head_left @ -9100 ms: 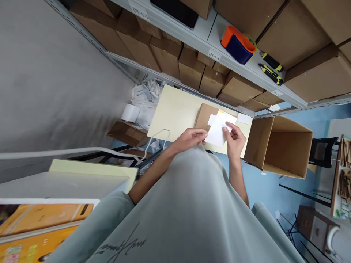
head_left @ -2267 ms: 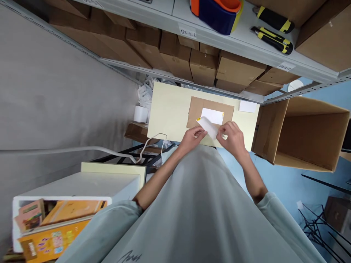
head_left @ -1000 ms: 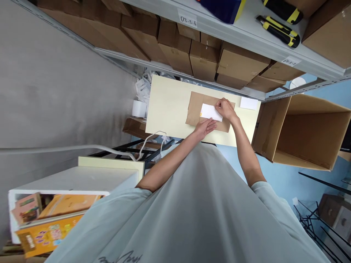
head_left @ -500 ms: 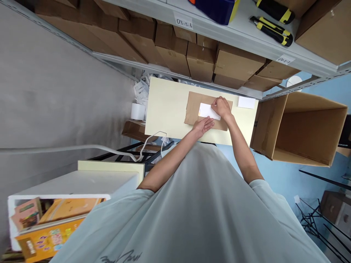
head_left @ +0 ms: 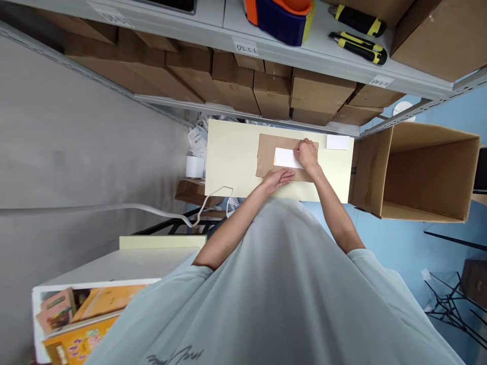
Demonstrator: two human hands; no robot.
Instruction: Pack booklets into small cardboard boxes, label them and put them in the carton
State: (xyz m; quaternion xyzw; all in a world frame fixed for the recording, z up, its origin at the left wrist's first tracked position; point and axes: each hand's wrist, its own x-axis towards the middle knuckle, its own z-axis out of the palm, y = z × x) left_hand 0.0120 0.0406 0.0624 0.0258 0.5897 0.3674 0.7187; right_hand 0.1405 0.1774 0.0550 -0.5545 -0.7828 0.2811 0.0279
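Observation:
A white rectangular card or sheet (head_left: 286, 158) lies on a piece of brown cardboard (head_left: 266, 148), which rests on the cream tabletop (head_left: 232, 157). My right hand (head_left: 306, 153) is closed over the right end of the white sheet, its knuckles up. What its fingers hold, if anything, is hidden beneath the hand. Along the lower edge of the sheet, my left hand (head_left: 278, 179) rests with fingers stretched out, touching the cardboard. Near the table's far right corner sits a white stack of paper or cards (head_left: 338, 142).
A large opened cardboard box (head_left: 426, 172) stands right of the table. Behind runs a metal shelf (head_left: 281, 56) holding brown boxes (head_left: 323, 91), a tape dispenser (head_left: 281, 23) and a yellow-black utility knife (head_left: 359, 48). At left are a white roll (head_left: 195, 167) and a cable (head_left: 152, 208).
The camera view has shifted slightly. My right hand has curled over the sheet's right end, its fingertips now hidden. My left hand stays along the lower edge.

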